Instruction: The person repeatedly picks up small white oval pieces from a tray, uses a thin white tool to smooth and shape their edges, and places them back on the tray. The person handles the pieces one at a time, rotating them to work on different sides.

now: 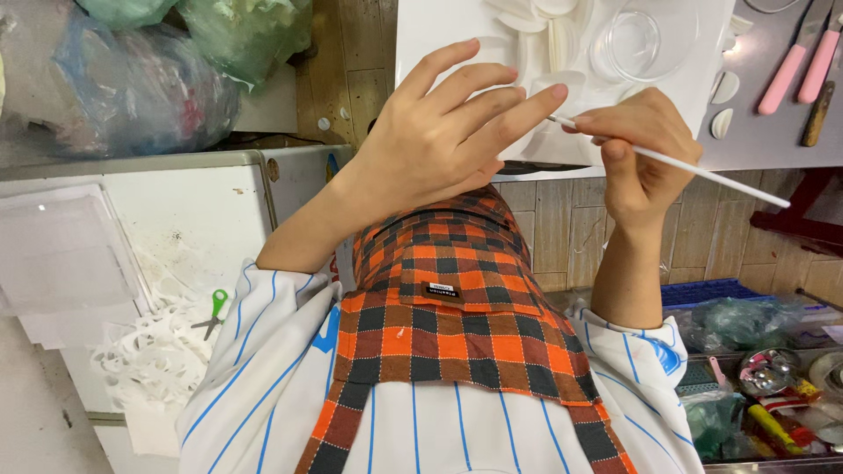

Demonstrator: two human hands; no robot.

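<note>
1. Head view, hands: I see the left hand (439, 132) raised with its fingers spread and nearly straight, gripping nothing; the fingertip ends reach toward the tip of the tool, so I read it as presenting a nail or fingertip to be worked on. The right hand (637, 145) is closed in a pen-like pinch on a thin white stick (694, 171), whose fine end points left at the left fingertips and whose long end trails out to the right. I cannot tell whether the tip touches the finger.

2. Head view, far side: beyond the hands lies a white tray (430, 39) carrying small white shell-shaped pieces (562, 39) and a clear round glass dish (637, 39), close enough for the stick to reach. To the far right, on a grey surface, lie two pink-handled tools (795, 66) beside a dark-handled one.

3. Head view, near side: an orange and black checked apron (448, 298) over a white shirt with blue stripes fills the middle. On the left, green-handled scissors (213, 312) rest among white paper trimmings (154, 351) on a white cabinet top. On the near right, a cluttered shelf holds bags and small tools.
</note>
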